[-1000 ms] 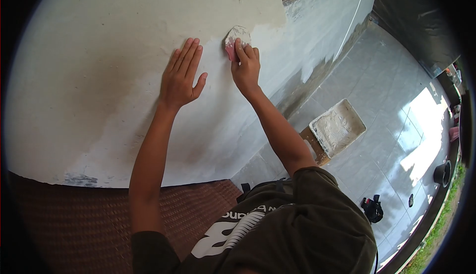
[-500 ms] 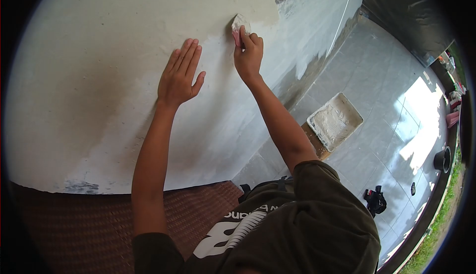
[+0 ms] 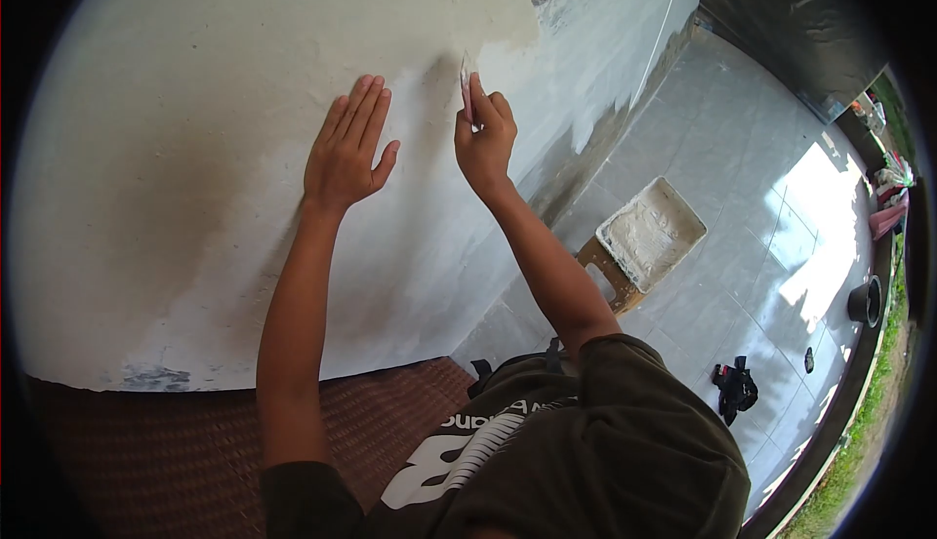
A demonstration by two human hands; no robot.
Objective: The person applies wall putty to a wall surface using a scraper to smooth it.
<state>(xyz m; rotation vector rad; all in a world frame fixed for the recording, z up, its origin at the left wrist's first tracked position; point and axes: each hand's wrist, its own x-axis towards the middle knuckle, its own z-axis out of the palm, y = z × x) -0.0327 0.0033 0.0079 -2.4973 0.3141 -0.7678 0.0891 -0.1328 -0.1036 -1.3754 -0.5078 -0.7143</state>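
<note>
**Q:** What has changed?

**A:** Since a second ago, the scraper (image 3: 467, 85) has turned from flat-faced to edge-on against the wall (image 3: 195, 100), and sits slightly lower.

**Q:** Describe the scene, left to right.

**A:** At left, the left hand (image 3: 346, 144) lies open, fingers spread, palm flat on the pale wall. Just beside it, the right hand (image 3: 483, 139) is closed around the small pink scraper, its plaster-caked blade touching the wall where fresh white coat meets drier beige. Further right, down on the tiled floor (image 3: 742, 178), a tray (image 3: 651, 232) of white plaster rests on a wooden stool (image 3: 607, 280). A dark bundle (image 3: 732, 388) lies beyond.

**Q:** How is this stroke done well?

**A:** Likely by keeping the blade at a shallow angle with even pressure, feathering the wet edge, with the open hand bracing.
</note>
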